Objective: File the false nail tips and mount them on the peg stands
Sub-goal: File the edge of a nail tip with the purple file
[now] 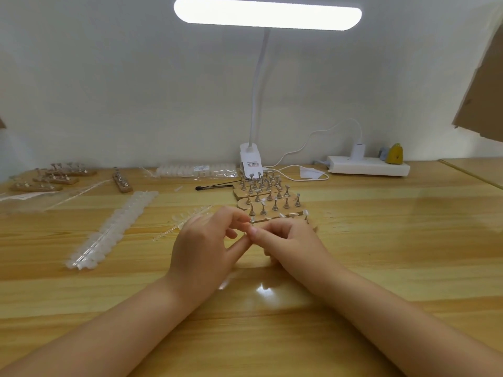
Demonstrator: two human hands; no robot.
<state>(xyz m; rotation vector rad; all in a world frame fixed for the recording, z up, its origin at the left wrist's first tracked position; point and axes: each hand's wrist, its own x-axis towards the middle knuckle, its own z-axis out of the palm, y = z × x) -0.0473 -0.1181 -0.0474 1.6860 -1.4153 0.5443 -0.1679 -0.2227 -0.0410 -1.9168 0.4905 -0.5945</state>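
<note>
1. At table centre, left hand (206, 240) and right hand (285, 238) meet, fingertips pinching something small; cannot tell what.
2. Nearest peg stand (277, 217) lies just beyond, four nail tips (292, 214) mounted.
3. Two tip strips (114, 229) lie left; front table (408, 240) bare.

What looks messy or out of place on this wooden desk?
One small wooden peg stand at back left lies crosswise to the three stacked stands beside it. A clear empty plastic wrapper sprawls loose in front. Nothing looks spilled or broken.
</note>
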